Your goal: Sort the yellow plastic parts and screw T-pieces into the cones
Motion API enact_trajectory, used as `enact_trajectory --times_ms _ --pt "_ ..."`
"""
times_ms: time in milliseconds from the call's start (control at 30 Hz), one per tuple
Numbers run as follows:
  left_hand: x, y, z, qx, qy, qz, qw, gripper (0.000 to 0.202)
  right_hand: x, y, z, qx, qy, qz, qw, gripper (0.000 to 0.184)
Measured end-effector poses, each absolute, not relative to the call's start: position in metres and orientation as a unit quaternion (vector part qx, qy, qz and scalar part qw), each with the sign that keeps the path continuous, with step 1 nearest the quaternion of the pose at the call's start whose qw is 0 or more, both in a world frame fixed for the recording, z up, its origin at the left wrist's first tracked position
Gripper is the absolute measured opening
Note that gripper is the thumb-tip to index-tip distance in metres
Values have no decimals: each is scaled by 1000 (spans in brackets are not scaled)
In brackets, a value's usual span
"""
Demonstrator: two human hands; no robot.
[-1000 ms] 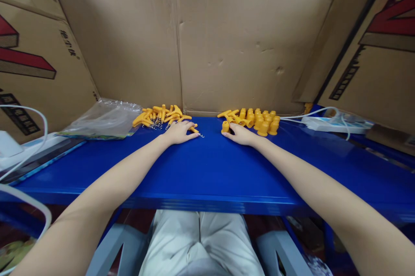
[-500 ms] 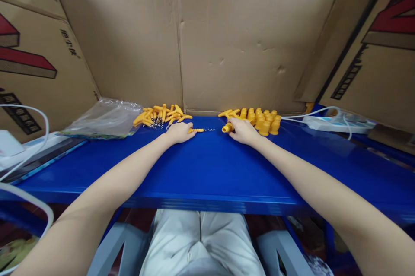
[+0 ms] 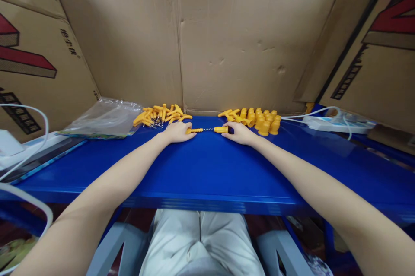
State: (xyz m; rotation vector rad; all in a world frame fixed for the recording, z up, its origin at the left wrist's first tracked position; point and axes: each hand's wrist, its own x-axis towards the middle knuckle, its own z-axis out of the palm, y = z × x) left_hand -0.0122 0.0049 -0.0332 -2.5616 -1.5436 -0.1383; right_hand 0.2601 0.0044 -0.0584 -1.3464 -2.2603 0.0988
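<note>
My left hand (image 3: pixel 180 132) is closed on a yellow corkscrew (image 3: pixel 196 130), whose threaded shaft and metal spiral point right. Its handle end is hidden in my fingers. Facing it, my right hand (image 3: pixel 239 133) pinches a yellow bell-shaped sleeve (image 3: pixel 221 129) lying sideways. The spiral's tip is at the sleeve's left end; whether it goes inside is too small to tell. Behind my left hand lies a pile of yellow corkscrews (image 3: pixel 162 114) with T-shaped handles. Rows of yellow sleeves (image 3: pixel 264 125) stand behind and right of my right hand.
Yellow T-shaped pieces (image 3: pixel 230 114) lie beside the sleeves on the blue table (image 3: pixel 207 168). A clear plastic bag (image 3: pixel 105 116) is at left, a white power strip (image 3: pixel 339 125) with cables at right. Cardboard (image 3: pixel 243 42) walls the back and sides.
My right hand has turned the sleeve level and brought it left, up to the corkscrew's spiral tip. My left hand has barely moved.
</note>
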Motion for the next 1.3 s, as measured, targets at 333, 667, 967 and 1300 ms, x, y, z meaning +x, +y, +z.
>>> enact_trajectory --times_ms 333,667,967,1300 --pt "-12 6 -38 -874 -477 -84 52 53 256 11 -70 -433 -846 35 309 31" --pt "8 12 -22 -787 -547 -134 -255 40 250 5 -59 -435 -829 61 347 34" --pt "14 -9 -7 -809 -576 -111 34 39 234 12 -45 -451 -797 213 340 41" --pt "-13 -1 -27 -808 -570 -143 35 24 227 2 -43 -433 -715 385 392 30"
